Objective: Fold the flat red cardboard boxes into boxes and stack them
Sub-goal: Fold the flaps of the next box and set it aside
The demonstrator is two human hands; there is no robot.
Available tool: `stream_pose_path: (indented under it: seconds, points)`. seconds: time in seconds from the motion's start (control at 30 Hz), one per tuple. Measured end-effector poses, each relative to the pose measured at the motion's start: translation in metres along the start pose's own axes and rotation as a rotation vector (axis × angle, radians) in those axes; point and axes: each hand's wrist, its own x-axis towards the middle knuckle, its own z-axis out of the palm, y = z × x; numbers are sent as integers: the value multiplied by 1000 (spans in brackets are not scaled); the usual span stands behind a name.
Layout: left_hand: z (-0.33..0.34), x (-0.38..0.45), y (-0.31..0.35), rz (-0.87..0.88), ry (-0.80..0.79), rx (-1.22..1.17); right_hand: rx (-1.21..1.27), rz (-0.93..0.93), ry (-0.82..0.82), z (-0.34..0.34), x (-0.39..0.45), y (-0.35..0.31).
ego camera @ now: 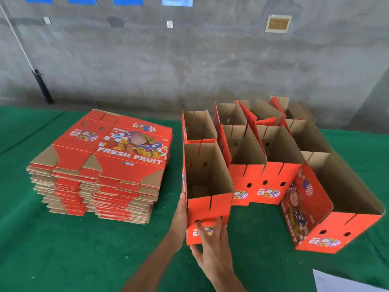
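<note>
Both my hands are pressing flat against one upright box [207,186]: left hand [180,220] on its side edge, right hand [210,243] on its front. Bare green table [63,249] is lying open between it and the flat stack [101,165].

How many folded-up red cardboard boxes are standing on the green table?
9 red cardboard boxes: one front-left between left hand and right hand, one front-right, three in the middle row, four at the back, where overlap may hide more.
</note>
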Motion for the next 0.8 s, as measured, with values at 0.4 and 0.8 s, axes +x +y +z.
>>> stream_pose_path:
  seconds: [0.4, 0.8]
  points:
    - [0, 140, 22, 109, -85, 48, 34, 48, 30, 49, 130, 13]
    - [5, 215, 69, 164, 123, 384, 104, 61, -57, 46, 199, 24]
